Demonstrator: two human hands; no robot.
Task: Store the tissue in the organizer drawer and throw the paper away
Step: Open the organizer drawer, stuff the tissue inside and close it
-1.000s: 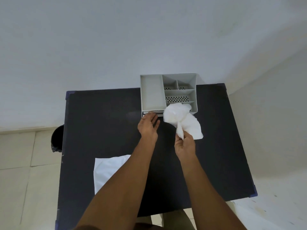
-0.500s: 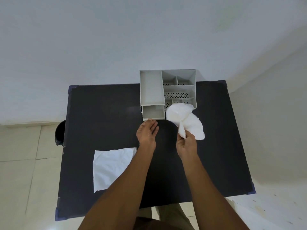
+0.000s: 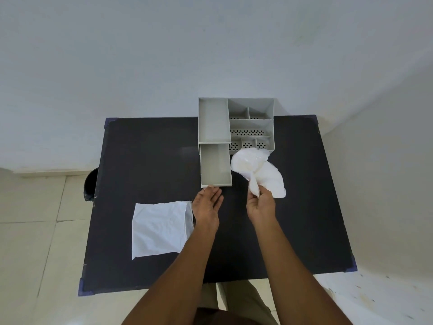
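Note:
A grey desk organizer (image 3: 250, 120) stands at the back of the black table (image 3: 150, 160). Its lower left drawer (image 3: 215, 167) is pulled far out toward me and holds nothing. My left hand (image 3: 207, 205) has its fingertips on the drawer's front lip. My right hand (image 3: 261, 206) pinches a crumpled white tissue (image 3: 255, 167), held up just right of the drawer and in front of the organizer. A flat, creased white sheet of paper (image 3: 159, 228) lies on the table left of my left wrist.
A black bin (image 3: 90, 184) stands on the tiled floor against the table's left edge, partly hidden by the table. White walls close off the back and the right side. The organizer's top compartments are open and perforated.
The drawer has slid out toward me, from barely open to far extended, as my left hand drew back with it. My right hand kept the tissue in nearly the same place.

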